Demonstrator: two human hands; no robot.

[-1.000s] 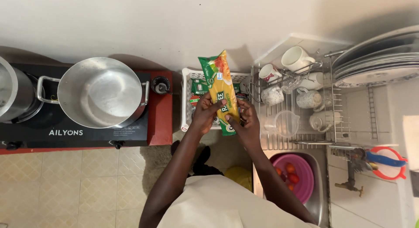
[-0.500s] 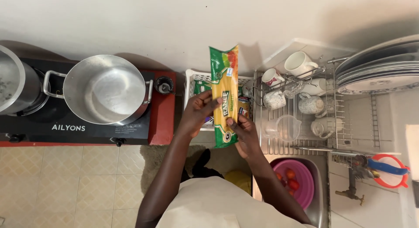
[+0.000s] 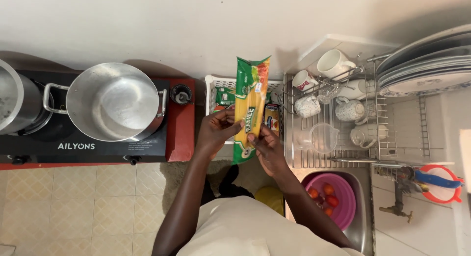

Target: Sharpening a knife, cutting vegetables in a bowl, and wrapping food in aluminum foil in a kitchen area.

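Observation:
I hold a long yellow-and-green packet of spaghetti (image 3: 249, 105) upright in front of me with both hands. My left hand (image 3: 214, 131) grips its left side near the middle. Its lower right side is pinched by my right hand (image 3: 266, 148). The packet hangs over a white plastic basket (image 3: 212, 83) that holds green and yellow packets (image 3: 224, 97).
A large steel pot (image 3: 112, 100) sits on a black two-burner stove (image 3: 88, 145) at left, beside another pot (image 3: 14, 104). A wire dish rack (image 3: 343, 114) with mugs, a jug and plates stands at right. A pink bowl of tomatoes (image 3: 329, 198) sits in the sink.
The packet has been lifted out of the basket and turned upright. My view has shifted slightly right.

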